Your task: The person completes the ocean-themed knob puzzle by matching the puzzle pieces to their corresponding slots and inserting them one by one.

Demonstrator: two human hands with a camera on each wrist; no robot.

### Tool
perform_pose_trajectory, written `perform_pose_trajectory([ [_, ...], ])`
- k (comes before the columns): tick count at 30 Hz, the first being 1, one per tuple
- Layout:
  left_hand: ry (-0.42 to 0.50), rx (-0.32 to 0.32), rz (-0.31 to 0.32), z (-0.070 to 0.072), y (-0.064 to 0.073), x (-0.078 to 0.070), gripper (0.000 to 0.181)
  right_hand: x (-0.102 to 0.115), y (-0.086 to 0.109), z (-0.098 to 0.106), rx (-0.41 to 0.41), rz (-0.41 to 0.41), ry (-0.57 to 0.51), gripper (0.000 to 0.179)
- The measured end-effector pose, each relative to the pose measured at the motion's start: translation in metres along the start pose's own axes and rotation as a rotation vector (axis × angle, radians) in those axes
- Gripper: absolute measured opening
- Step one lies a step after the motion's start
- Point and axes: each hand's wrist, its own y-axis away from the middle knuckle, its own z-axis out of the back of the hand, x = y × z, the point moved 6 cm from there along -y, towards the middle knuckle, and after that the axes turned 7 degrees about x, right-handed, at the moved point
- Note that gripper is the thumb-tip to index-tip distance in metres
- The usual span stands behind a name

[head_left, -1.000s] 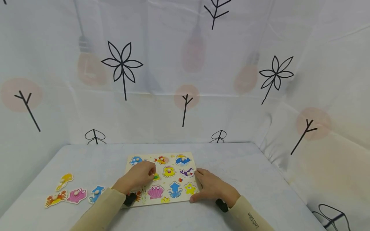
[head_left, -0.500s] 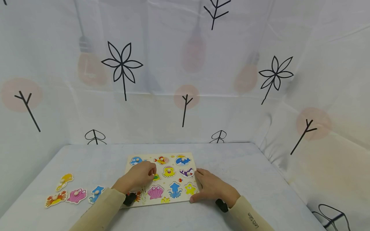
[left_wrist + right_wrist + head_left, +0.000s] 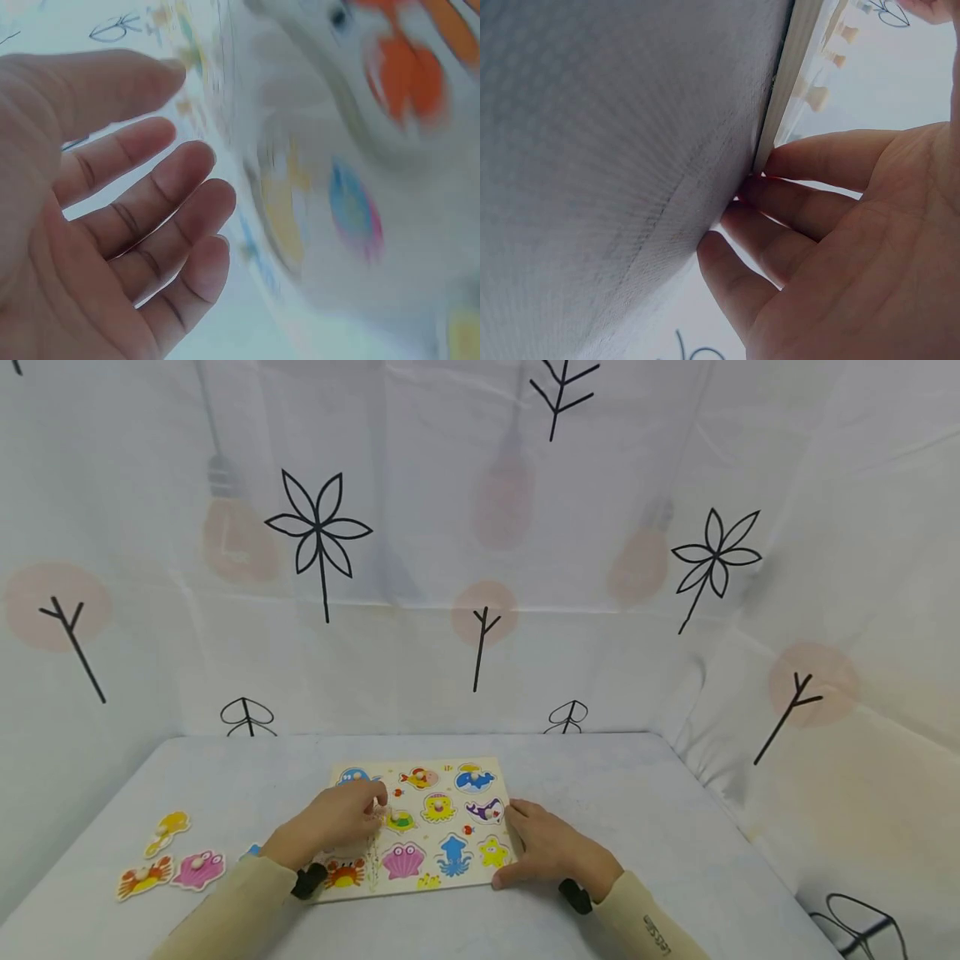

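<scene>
A pale wooden peg puzzle board [image 3: 432,835] with sea-creature pieces lies mid-table in the head view. My left hand [image 3: 333,820] hovers over its left part, just left of a green-and-yellow turtle piece [image 3: 400,820]. In the left wrist view its fingers [image 3: 184,217] are apart from the thumb, with nothing between them. My right hand [image 3: 551,843] rests against the board's right edge, thumb at the near corner. The right wrist view shows its extended fingers [image 3: 817,157] touching the board's side and the table. The left hand hides part of the board's left side.
Loose pieces lie on the left of the white table [image 3: 637,827]: a yellow one [image 3: 167,832], an orange crab [image 3: 145,877] and a pink shell [image 3: 198,869]. A blue piece [image 3: 251,851] is mostly hidden behind the left arm. A patterned white cloth [image 3: 420,668] hangs behind.
My left hand has drawn back leftward from the turtle piece, which now shows fully in the board. The left sleeve covers more of the loose blue piece. My right hand stays put.
</scene>
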Motion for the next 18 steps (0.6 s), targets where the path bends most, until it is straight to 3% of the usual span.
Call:
perform_pose_trajectory([
  [9,-0.091,-0.034,0.047,0.025,0.033,0.028,0.024,0.001,0.002,-0.001,-0.001,-0.015,0.007,0.116],
  [18,-0.114,-0.055,0.118,0.049,0.065,0.075,0.029,0.001,0.001,0.001,-0.001,-0.006,0.023,0.117],
])
